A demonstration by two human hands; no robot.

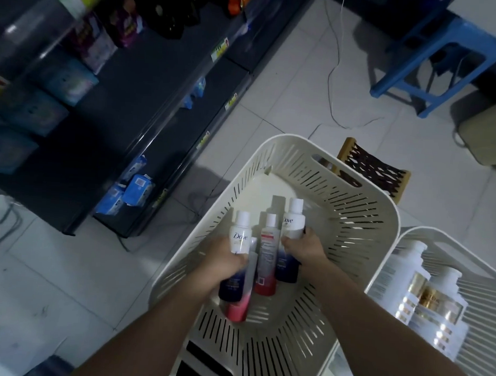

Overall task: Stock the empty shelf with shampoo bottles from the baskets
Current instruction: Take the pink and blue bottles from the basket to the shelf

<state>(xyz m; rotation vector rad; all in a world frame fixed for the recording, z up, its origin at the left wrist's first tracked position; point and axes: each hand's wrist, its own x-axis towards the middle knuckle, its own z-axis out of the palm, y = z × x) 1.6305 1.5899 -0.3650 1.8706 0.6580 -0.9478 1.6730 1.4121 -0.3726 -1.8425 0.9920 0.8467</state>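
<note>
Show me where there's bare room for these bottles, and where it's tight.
Bare: the dark shelf between the purple packs and its price-tagged front edge, and the cream basket floor beyond the bottle caps. Crowded: around the red bottle, where left hand and right hand grip Dove bottles; the right basket, full of white pump bottles.

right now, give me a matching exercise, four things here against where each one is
1 white and navy plastic Dove bottles
2 red-bottomed plastic bottle
3 white pump bottles with gold labels
4 blue plastic stool

a on the tiled floor
b loose in the cream slotted basket
c one gripped in the left hand, one in the right hand
d in the second cream basket

Pairs: 1-c, 2-b, 3-d, 4-a
</note>
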